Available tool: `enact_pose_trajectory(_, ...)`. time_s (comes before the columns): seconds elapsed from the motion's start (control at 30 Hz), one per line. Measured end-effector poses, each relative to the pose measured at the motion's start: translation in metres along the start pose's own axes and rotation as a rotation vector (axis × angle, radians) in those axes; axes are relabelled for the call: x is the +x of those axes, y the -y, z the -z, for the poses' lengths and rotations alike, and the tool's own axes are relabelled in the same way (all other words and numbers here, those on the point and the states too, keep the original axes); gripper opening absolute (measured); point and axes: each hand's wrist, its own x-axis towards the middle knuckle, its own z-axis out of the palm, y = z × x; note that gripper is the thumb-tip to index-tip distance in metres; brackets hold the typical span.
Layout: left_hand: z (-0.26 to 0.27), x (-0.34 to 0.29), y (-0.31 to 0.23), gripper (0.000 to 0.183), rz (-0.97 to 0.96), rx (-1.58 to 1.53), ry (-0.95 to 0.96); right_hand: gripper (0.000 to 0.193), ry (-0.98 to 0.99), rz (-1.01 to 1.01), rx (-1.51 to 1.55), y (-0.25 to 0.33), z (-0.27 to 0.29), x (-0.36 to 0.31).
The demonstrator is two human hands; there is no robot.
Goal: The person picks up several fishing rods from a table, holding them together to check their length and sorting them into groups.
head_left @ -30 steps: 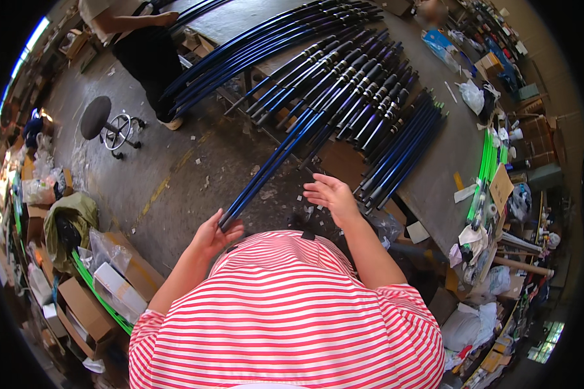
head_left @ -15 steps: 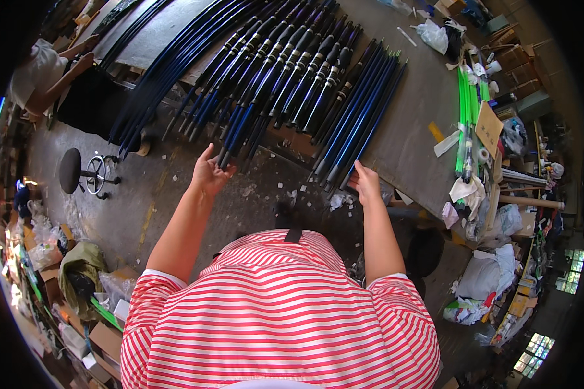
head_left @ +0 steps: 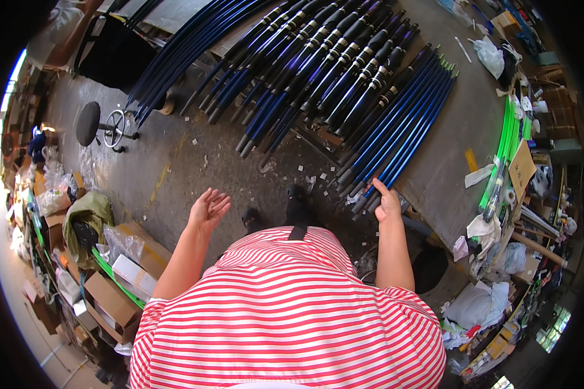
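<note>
My left hand (head_left: 209, 209) is open, palm up and empty, held over the floor in front of my body, apart from the rods. My right hand (head_left: 387, 202) is at the near ends of a group of thin blue rod sections (head_left: 396, 146), its thumb stretched out and touching or almost touching them. Its other fingers are partly hidden, but I see no grip. Left of that group, thick dark fishing rods (head_left: 334, 61) with metallic rings lie side by side, their near ends jutting over the table edge. Longer blue rods (head_left: 188, 45) lie farther left.
The grey table (head_left: 444, 194) runs to the right, with bright green rods (head_left: 501, 155) and a cardboard piece (head_left: 520, 170) on it. A wheeled stool (head_left: 91, 123) stands at left. Boxes (head_left: 110, 305) and a green cloth (head_left: 87, 217) crowd the lower left. Another person's arm (head_left: 71, 29) shows upper left.
My left hand has drawn back from the rod ends toward my body. My right hand remains by the ends of the blue sections. The whole view has shifted, with the rods appearing farther right.
</note>
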Motion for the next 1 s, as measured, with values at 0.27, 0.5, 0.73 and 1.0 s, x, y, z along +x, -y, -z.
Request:
enact_pose_trajectory(0.27,-0.029,-0.034,0.021,0.026,0.026,0.251,0.274,0.033,0.355,0.200,0.254,-0.013,-0.017,-0.059)
enact_pose_trajectory(0.5,-0.081,-0.094,0.040,0.034,0.213,0.378,0.926,0.031,0.513,0.470,0.281,-0.031,-0.161,-0.130)
enact_pose_trajectory(0.73,-0.038,-0.110,0.039,0.027,-0.224,-0.101,0.832,0.032,0.510,0.668,-0.398,-0.113,-0.242,-0.186)
enact_pose_trajectory(1.0,0.109,-0.044,0.023,0.034,-0.309,0.246,0.155,0.030,0.519,0.480,0.119,-0.090,-0.281,-0.193)
